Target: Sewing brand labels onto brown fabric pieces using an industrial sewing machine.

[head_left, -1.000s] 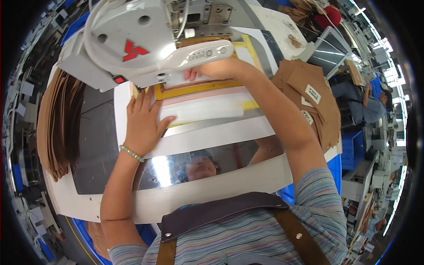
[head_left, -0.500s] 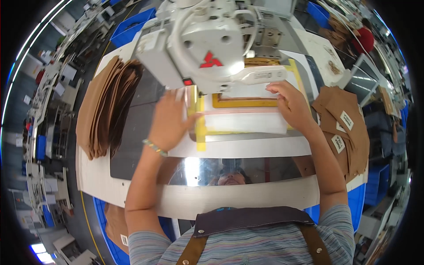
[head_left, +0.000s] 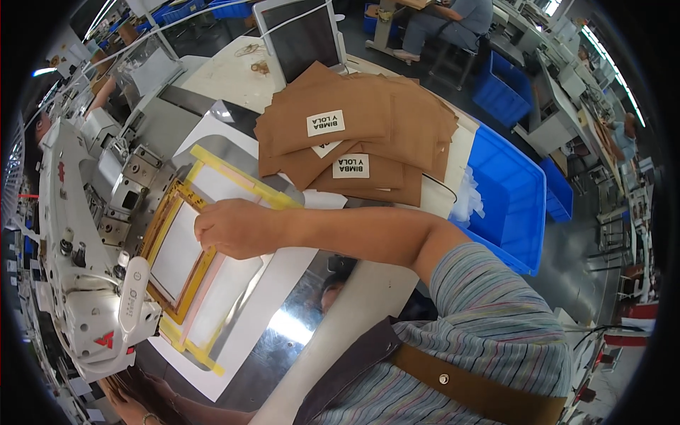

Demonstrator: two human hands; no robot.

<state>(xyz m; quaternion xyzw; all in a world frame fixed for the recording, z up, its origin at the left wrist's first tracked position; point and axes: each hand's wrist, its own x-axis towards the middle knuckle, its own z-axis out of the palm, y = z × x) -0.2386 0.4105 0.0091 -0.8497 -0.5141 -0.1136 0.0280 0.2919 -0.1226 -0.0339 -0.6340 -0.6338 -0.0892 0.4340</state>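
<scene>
My right hand is over the near right part of a yellow-edged rectangular frame, its fingers curled in and their tips close to the frame's edge. Whether something is pinched in them is hidden. The frame lies on a white sheet bordered with yellow tape, beside the head of a white sewing machine. At the lower left rim, my left hand, with a bracelet at its wrist, is at brown fabric pieces; its fingers are too cut off and dim to read.
Brown fabric pieces with white labels lie piled on the table to the right. Beyond them stands a blue bin with clear plastic at its edge. A dark-screened panel stands behind the pile. A seated person works farther off.
The view has swung to the right. My left hand has left the frame's left side for the brown pieces. My right hand's fingers have curled tighter near the frame.
</scene>
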